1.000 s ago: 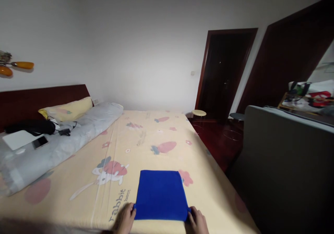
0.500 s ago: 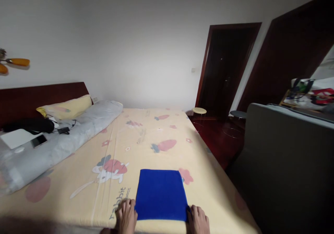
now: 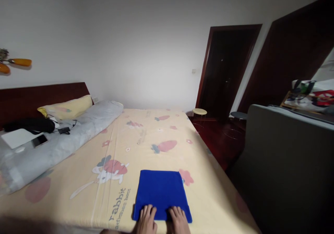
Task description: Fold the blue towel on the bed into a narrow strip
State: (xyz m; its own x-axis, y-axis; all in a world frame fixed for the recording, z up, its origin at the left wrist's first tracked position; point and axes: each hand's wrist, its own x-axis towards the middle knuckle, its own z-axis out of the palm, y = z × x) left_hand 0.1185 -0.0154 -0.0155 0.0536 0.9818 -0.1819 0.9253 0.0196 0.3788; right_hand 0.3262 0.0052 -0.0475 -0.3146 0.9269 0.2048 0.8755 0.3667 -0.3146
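Observation:
A folded blue cloth [image 3: 160,190] lies flat on the yellow printed bed sheet [image 3: 146,147], close to the bed's near edge. My left hand [image 3: 146,220] rests palm down on the cloth's near edge, fingers slightly apart. Right beside it my right hand [image 3: 179,220] presses on the same near edge, also flat. The two hands sit close together at the middle of that edge. Neither hand grips anything.
A rolled grey quilt [image 3: 60,145] runs along the left side, with a yellow pillow [image 3: 66,108], a black bag [image 3: 30,125], a phone [image 3: 39,141] and a white pad on it. A grey sofa back [image 3: 287,157] stands right; two stools [image 3: 199,112] and dark doors beyond.
Both hands have moved inward from the cloth's near corners onto the middle of its near edge. The cloth has stayed in place.

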